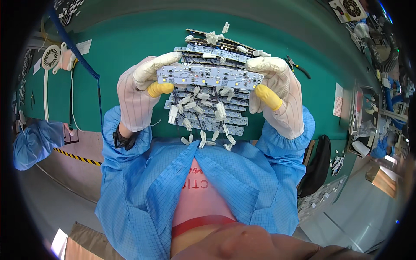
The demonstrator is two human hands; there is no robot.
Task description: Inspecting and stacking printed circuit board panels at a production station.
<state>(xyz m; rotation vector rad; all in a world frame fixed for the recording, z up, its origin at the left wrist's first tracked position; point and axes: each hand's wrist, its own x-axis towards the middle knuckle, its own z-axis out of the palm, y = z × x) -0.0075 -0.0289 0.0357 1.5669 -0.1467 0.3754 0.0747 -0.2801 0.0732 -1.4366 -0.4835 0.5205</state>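
Note:
Both my hands wear white striped gloves with yellow finger cots on the thumbs. My left hand [141,93] grips the left end of a narrow white circuit strip [210,77] dotted with small yellow squares, and my right hand [279,93] grips its right end. I hold the strip level above a fanned stack of similar strips [208,117] on the green mat [125,47]. Black wires and white plug connectors [220,110] hang among the stacked strips. More strips [216,45] lie further back.
A small white fan [51,57] and a blue coiled cable [84,60] sit at the left. Black pliers [298,66] lie right of the strips. A pink sheet [338,99] and cluttered stations fill the right side. A blue bag [37,141] hangs at the left edge.

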